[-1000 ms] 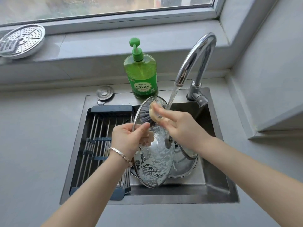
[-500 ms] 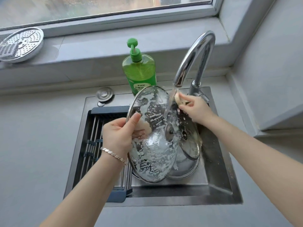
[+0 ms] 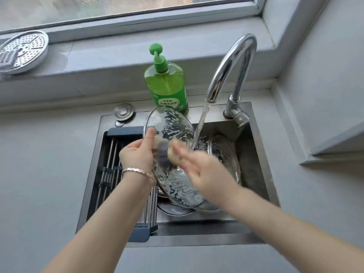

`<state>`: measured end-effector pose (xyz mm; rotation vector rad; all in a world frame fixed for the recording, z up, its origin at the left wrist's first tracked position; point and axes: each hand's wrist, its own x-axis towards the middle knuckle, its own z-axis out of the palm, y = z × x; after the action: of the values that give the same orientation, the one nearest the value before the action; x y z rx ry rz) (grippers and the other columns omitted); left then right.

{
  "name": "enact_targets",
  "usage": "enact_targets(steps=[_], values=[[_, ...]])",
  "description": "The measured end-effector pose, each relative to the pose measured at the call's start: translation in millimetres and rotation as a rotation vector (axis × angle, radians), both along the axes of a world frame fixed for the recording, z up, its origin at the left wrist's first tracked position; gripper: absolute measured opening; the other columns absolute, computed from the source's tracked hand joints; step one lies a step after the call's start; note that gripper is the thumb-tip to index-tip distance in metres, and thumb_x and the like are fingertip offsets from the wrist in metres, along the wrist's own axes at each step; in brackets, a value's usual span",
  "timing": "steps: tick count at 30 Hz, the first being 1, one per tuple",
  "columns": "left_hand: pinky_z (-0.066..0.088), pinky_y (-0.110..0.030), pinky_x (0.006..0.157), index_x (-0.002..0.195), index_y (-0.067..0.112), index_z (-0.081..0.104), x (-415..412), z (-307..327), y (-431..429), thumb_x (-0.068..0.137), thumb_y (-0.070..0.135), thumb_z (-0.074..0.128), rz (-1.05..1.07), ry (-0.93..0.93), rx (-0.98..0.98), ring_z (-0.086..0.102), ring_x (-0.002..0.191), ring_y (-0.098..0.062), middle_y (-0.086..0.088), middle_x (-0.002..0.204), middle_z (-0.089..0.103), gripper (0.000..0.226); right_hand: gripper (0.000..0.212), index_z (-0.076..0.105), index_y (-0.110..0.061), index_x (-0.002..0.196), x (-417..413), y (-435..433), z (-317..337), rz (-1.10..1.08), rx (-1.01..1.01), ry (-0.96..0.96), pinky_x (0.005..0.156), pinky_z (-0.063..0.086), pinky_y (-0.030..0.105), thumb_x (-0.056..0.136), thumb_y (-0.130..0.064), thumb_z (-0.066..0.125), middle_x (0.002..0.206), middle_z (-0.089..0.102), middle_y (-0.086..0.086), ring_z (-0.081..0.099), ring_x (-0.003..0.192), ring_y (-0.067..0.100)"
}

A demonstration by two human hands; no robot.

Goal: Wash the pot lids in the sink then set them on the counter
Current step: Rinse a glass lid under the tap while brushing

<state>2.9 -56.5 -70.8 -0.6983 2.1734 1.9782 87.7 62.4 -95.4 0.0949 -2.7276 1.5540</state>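
Left hand (image 3: pixel 137 155): fingers curled behind the left rim of the glass lid (image 3: pixel 173 125), thumb flat across its face, a firm pinch that holds it up over the sink (image 3: pixel 197 241). Right hand (image 3: pixel 201 170): smeared by motion; it works a pale scrubber (image 3: pixel 173 152) on the middle of the lid's face, but I cannot tell how the fingers lie round it

Lid stands on edge, tilted, foamy face toward the person. Seen from here its long axis runs from lower right, near, to upper left, far; top rim shows in front of the soap bottle (image 3: pixel 167 85). Lower rim overlaps another lid (image 3: pixel 173 210) in the basin; touching or not, I cannot tell

Step, as I judge it: scrubbing, rinse not yet done, foam all over. Soapy glass will likely slip, so the rim pinch should stay tight against the strokes. Work outward to the metal band, then swing the face right into the water stream (image 3: pixel 201 125), which falls just beside the lid onto a second lid (image 3: pixel 224 148) behind. Avoid knocking glass on glass

Farthest: tap (image 3: pixel 230 62), running
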Motion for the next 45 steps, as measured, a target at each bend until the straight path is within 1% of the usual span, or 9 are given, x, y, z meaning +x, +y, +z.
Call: enact_targets(steps=[3, 9, 13, 18, 23, 29, 34, 38, 45], values=[[0.05, -0.029, 0.055, 0.06, 0.01, 0.057, 1.0, -3.7, -0.8, 0.076, 0.036, 0.073, 0.052, -0.031, -0.029, 0.055, 0.061, -0.022, -0.009, 0.066, 0.058, 0.034, 0.057, 0.02, -0.041, 0.14, 23.3, -6.1, -17.6, 0.106, 0.202, 0.075, 0.055, 0.047, 0.038, 0.093, -0.018, 0.042, 0.078, 0.052, 0.007, 0.05, 0.059, 0.026], [0.042, -0.014, 0.034, 0.065, 0.01, 0.056, 5.2, 6.5, 1.8, 0.081, 0.031, 0.07, 0.099, -0.061, 0.057, 0.052, 0.032, -0.007, 0.0, 0.049, 0.059, 0.029, 0.046, 0.027, -0.032, 0.136, -22.3, 17.0, -5.4, -0.141, -0.047, 0.059, 0.055, 0.046, 0.018, 0.097, -0.016, 0.047, 0.095, 0.066, 0.009, 0.057, 0.061, 0.005], [0.049, -0.025, 0.051, 0.066, 0.011, 0.059, 10.4, 1.7, -5.9, 0.079, 0.037, 0.069, 0.137, -0.117, 0.021, 0.054, 0.049, -0.015, -0.002, 0.06, 0.059, 0.032, 0.057, 0.032, -0.033, 0.14, 23.1, -11.8, -10.6, 0.107, 0.145, 0.184, 0.05, 0.045, 0.031, 0.088, -0.014, 0.047, 0.072, 0.046, 0.001, 0.048, 0.056, 0.023], [0.041, -0.015, 0.034, 0.069, 0.012, 0.058, 11.4, 6.2, -10.6, 0.081, 0.036, 0.067, 0.157, -0.084, 0.112, 0.057, 0.035, -0.008, 0.002, 0.046, 0.063, 0.028, 0.052, 0.029, -0.044, 0.132, 4.2, 27.0, -23.5, -0.127, -0.069, -0.033, 0.062, 0.051, 0.027, 0.095, -0.014, 0.05, 0.106, 0.065, 0.016, 0.055, 0.066, 0.015], [0.045, -0.015, 0.035, 0.069, 0.014, 0.056, 7.4, 11.2, -19.2, 0.082, 0.035, 0.067, 0.198, -0.054, 0.13, 0.057, 0.034, -0.005, 0.007, 0.041, 0.06, 0.027, 0.043, 0.033, -0.038, 0.135, 37.8, -2.9, -21.2, 0.126, 0.084, 0.066, 0.054, 0.045, 0.031, 0.092, -0.039, 0.037, 0.077, 0.057, 0.002, 0.046, 0.057, 0.02], [0.041, -0.013, 0.033, 0.067, 0.013, 0.05, 8.1, 26.7, -22.4, 0.084, 0.032, 0.066, 0.24, 0.001, 0.165, 0.055, 0.032, -0.005, -0.001, 0.052, 0.062, 0.029, 0.048, 0.046, -0.033, 0.134, 18.8, 33.7, -45.4, -0.3, -0.292, -0.26, 0.047, 0.028, 0.013, 0.093, -0.009, 0.053, 0.059, 0.052, -0.022, 0.03, 0.047, 0.002], [0.043, -0.015, 0.036, 0.068, 0.014, 0.052, 6.9, 29.2, -26.5, 0.084, 0.034, 0.065, 0.238, 0.006, 0.145, 0.055, 0.033, -0.003, 0.003, 0.047, 0.062, 0.029, 0.047, 0.048, -0.037, 0.128, 48.0, 8.0, -45.1, -0.047, -0.255, -0.143, 0.078, 0.046, 0.012, 0.091, -0.011, 0.059, 0.098, 0.063, -0.022, 0.061, 0.083, -0.005], [0.043, -0.014, 0.036, 0.071, 0.015, 0.051, 6.5, 30.0, -29.5, 0.086, 0.034, 0.064, 0.24, 0.0, 0.15, 0.057, 0.036, -0.002, -0.004, 0.069, 0.061, 0.028, 0.05, 0.047, -0.031, 0.135, 37.3, 30.1, -70.3, -0.331, -0.264, -0.359, 0.052, 0.03, 0.016, 0.092, -0.008, 0.055, 0.065, 0.042, -0.014, 0.033, 0.053, 0.005], [0.042, -0.013, 0.034, 0.072, 0.014, 0.051, 5.8, 33.1, -36.8, 0.085, 0.034, 0.064, 0.28, -0.001, 0.125, 0.057, 0.035, -0.003, -0.004, 0.069, 0.06, 0.028, 0.049, 0.044, -0.038, 0.131, 61.4, 20.7, -66.5, -0.192, -0.251, -0.34, 0.06, 0.035, 0.008, 0.093, -0.007, 0.053, 0.094, 0.06, -0.012, 0.045, 0.056, -0.004]])
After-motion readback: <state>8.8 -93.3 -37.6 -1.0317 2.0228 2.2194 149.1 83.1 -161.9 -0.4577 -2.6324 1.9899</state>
